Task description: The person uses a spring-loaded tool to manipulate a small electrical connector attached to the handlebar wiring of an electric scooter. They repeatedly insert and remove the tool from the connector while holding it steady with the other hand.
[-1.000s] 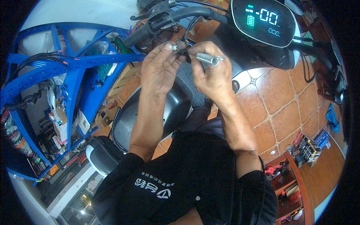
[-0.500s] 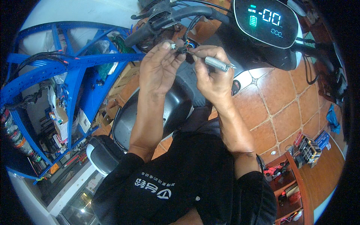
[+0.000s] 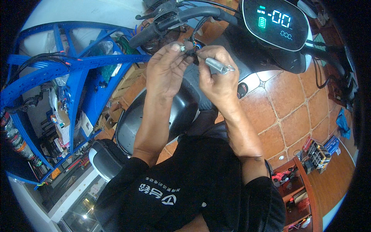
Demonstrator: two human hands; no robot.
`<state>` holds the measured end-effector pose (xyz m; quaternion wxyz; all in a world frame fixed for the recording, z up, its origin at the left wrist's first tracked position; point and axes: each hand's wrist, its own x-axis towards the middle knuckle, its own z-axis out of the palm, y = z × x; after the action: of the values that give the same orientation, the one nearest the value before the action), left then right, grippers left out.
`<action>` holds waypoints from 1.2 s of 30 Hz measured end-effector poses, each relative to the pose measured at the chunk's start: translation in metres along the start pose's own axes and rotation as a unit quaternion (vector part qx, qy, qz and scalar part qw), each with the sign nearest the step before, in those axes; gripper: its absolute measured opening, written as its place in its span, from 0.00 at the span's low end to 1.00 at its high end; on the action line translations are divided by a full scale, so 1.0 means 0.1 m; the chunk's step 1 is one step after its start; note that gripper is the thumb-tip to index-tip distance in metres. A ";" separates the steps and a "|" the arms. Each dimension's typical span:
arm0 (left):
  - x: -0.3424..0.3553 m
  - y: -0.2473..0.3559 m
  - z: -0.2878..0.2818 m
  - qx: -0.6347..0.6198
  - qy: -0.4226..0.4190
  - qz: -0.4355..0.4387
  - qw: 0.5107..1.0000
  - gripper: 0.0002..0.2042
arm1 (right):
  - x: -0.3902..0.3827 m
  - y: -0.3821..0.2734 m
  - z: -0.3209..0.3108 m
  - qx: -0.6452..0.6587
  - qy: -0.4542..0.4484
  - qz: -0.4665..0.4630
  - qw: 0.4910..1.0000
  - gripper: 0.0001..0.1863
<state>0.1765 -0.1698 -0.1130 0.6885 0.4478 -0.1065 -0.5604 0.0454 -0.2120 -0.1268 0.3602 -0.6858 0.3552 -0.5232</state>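
Observation:
Close together below the handlebar (image 3: pixel 197 12), both my hands are at a bundle of thin coloured wires (image 3: pixel 197 45). My left hand (image 3: pixel 166 73) is closed, pinching a small dark wire connector (image 3: pixel 189 52); a little white plug (image 3: pixel 182 48) shows by its thumb. A silvery coil spring (image 3: pixel 217 65) with a hooked end is gripped in my right hand (image 3: pixel 221 83), the coil sticking out past the thumb toward the lower right. Its other end points at the connector, but fingers hide whether the two touch.
A lit display (image 3: pixel 275 24) stands at the upper right of the electric scooter, whose black seat (image 3: pixel 154 123) is below my left forearm. Blue metal shelving (image 3: pixel 79 92) with parts fills the left. At the lower right is a wooden cabinet (image 3: pixel 315 193) with small boxes (image 3: pixel 319 154).
The spring has turned in my right hand, its hooked end now showing more toward me. My left hand has shifted slightly to the right, still pinching the connector.

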 end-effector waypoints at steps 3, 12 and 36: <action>0.00 -0.01 0.01 0.001 0.005 0.001 1.000 0.07 | -0.01 -0.01 0.01 -0.017 -0.007 0.012 1.000 0.10; 0.01 -0.01 0.00 0.000 0.008 0.001 1.000 0.08 | 0.00 0.00 0.01 0.004 -0.004 0.018 1.000 0.09; 0.00 -0.04 -0.01 -0.005 0.001 0.013 1.000 0.09 | 0.03 -0.04 -0.02 0.001 -0.017 0.028 0.999 0.08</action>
<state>0.1742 -0.1688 -0.1165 0.6984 0.4433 -0.1089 -0.5512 0.0441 -0.2132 -0.1218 0.3812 -0.6841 0.3680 -0.5012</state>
